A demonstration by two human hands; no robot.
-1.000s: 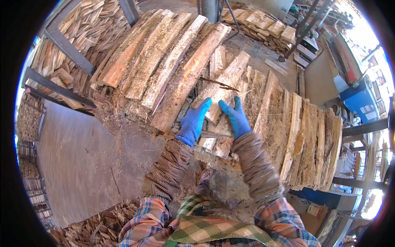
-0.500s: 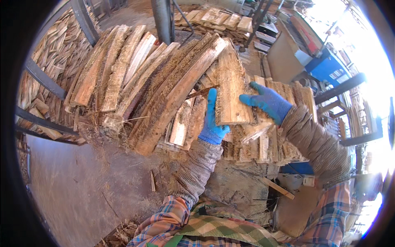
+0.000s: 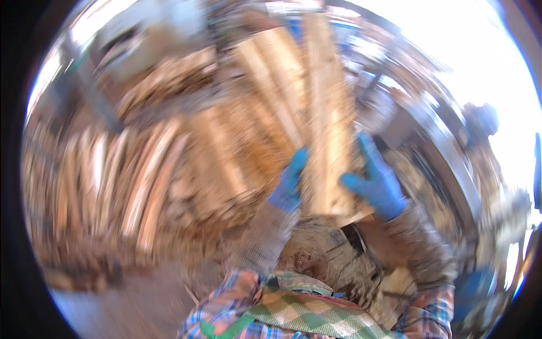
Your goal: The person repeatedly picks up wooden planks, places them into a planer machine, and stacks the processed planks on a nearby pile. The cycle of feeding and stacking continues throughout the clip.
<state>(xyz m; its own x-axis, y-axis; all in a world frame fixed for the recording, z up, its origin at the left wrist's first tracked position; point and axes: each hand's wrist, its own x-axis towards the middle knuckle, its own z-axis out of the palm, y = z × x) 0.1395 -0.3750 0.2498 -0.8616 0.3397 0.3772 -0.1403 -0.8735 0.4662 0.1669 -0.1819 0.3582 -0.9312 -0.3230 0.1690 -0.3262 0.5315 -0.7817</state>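
Note:
A long, pale wooden plank (image 3: 329,121) stretches away from me between my gloved hands, its near end toward my body. My left hand (image 3: 289,179), in a blue glove, grips the plank's left edge. On the opposite edge, my right hand (image 3: 377,182) holds it with the thumb lying over the top face and the fingers along the side. Other light planks (image 3: 271,73) lie just beyond and to the left. Motion smears much of the picture, so the exact finger contact is not sharp.
Rough boards (image 3: 147,181) with bark edges are stacked at the left. Flat planks (image 3: 220,147) lie in the middle pile. A grey metal post (image 3: 93,90) stands at the far left, and a long metal beam (image 3: 435,141) runs along the right.
The view has swung to the right, and the bark-edged boards now lie farther left. The plank has come along between both hands, turned away from the stack.

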